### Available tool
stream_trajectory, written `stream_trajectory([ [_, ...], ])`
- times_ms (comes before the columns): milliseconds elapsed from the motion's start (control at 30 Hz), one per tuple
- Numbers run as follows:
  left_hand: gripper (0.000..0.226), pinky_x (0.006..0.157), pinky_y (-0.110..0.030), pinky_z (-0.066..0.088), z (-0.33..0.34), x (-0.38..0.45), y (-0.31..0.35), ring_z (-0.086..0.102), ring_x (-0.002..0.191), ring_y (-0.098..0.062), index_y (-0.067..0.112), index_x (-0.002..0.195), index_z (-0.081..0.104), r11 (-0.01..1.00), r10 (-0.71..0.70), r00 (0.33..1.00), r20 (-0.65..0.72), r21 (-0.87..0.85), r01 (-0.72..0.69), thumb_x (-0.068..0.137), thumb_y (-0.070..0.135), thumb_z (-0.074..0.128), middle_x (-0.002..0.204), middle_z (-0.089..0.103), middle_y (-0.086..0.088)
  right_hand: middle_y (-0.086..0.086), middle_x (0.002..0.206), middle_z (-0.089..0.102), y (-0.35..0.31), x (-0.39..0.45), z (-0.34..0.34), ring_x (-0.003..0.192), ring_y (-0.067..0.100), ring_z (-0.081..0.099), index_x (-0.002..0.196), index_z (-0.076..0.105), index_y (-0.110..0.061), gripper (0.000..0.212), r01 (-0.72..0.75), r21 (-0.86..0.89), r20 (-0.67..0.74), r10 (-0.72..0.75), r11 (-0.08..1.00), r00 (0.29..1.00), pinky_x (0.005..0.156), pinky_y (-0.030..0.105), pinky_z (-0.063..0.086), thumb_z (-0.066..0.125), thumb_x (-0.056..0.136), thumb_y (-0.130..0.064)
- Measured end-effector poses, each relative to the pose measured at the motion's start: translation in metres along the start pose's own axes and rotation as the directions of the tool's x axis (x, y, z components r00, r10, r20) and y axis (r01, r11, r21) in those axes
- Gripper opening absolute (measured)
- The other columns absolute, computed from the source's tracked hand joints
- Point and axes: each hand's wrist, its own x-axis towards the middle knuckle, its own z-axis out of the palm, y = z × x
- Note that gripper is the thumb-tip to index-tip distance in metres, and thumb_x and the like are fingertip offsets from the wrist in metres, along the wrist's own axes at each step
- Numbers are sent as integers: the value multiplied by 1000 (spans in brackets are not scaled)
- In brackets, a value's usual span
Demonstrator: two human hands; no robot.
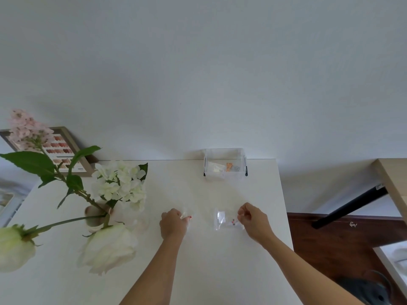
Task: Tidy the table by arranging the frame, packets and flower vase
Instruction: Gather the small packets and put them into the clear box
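Note:
A clear packet (222,221) with small red beads lies on the white table (220,271); my right hand (255,223) pinches its right edge. My left hand (174,223) is closed on another small clear packet (186,216) that pokes out past the fingers. At the left stands a vase (97,217) with white and pink flowers (120,183). A wooden picture frame (66,150) with colour swatches leans against the wall at the back left, partly hidden by the blooms.
A clear plastic box (224,162) holding a few small packets sits at the table's back edge by the wall. The table's right edge drops to a dark wood floor (330,238); a light wooden table (394,181) with a black leg stands at the right.

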Motion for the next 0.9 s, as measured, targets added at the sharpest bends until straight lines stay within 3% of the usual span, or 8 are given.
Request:
stream_trajectory([
  [133, 17, 67, -33, 45, 8, -6, -3, 57, 91, -33, 7, 91, 63, 997, 63, 994, -91, -27, -66, 81, 21, 67, 106, 55, -15, -4, 75, 67, -6, 1, -15, 65, 6, 55, 79, 61, -20, 13, -9, 107, -81, 18, 994, 997, 57, 17, 40, 59, 88, -11],
  [233, 14, 61, -32, 41, 8, -10, 4, 56, 75, -30, 7, 75, 56, 957, 150, 972, -180, -221, -189, 78, 14, 68, 80, 61, -10, -2, 77, 70, -21, 12, -32, 72, 11, 62, 82, 66, -20, 7, 22, 221, -222, 28, 975, 975, 64, 18, 44, 67, 84, -14],
  [333, 11, 60, -27, 35, -1, -9, 29, 56, 71, -24, 8, 75, 55, 887, 193, 936, -294, -356, -294, 81, 9, 64, 73, 60, -5, -1, 77, 71, -45, 32, -52, 74, 14, 65, 80, 67, -18, 4, 87, 270, -322, 5, 959, 947, 71, 25, 49, 70, 81, -15],
  [467, 6, 69, -21, 35, -10, 7, 77, 57, 83, -20, 2, 88, 58, 790, 290, 884, -366, -429, -437, 89, 8, 56, 88, 65, -12, -11, 66, 66, -76, 62, -64, 58, -2, 59, 71, 63, -25, 14, 118, 285, -412, 11, 951, 911, 58, 18, 43, 66, 81, -16],
  [633, 15, 91, -37, 46, -10, 22, 132, 58, 104, -27, 5, 98, 60, 741, 412, 856, -311, -433, -514, 92, 16, 54, 108, 63, -14, -3, 76, 68, -94, 91, -53, 69, 14, 59, 77, 65, -16, 7, 113, 255, -394, -4, 960, 919, 60, 19, 44, 63, 84, -14],
  [767, 11, 99, -42, 41, -2, 33, 155, 50, 116, -26, 12, 94, 65, 722, 539, 800, -261, -346, -599, 89, 15, 56, 114, 61, -8, 0, 78, 67, -92, 105, -42, 81, 20, 60, 78, 67, -17, 9, 95, 224, -382, -3, 970, 924, 63, 20, 42, 63, 85, -14],
  [833, 11, 103, -42, 38, 5, 40, 160, 43, 126, -26, 15, 95, 65, 740, 559, 803, -207, -311, -596, 89, 20, 57, 122, 59, -9, 8, 95, 65, -85, 109, -37, 99, 26, 55, 92, 69, -17, 8, 74, 150, -394, -9, 986, 919, 76, 26, 39, 63, 87, -20],
  [900, 20, 108, -46, 32, 11, 43, 160, 31, 136, -26, 20, 107, 63, 779, 535, 832, -145, -295, -553, 88, 25, 58, 140, 45, -9, 12, 115, 56, -76, 108, -32, 112, 29, 45, 116, 61, -17, 28, 67, 98, -408, -21, 993, 913, 86, 26, 33, 61, 89, -25],
])
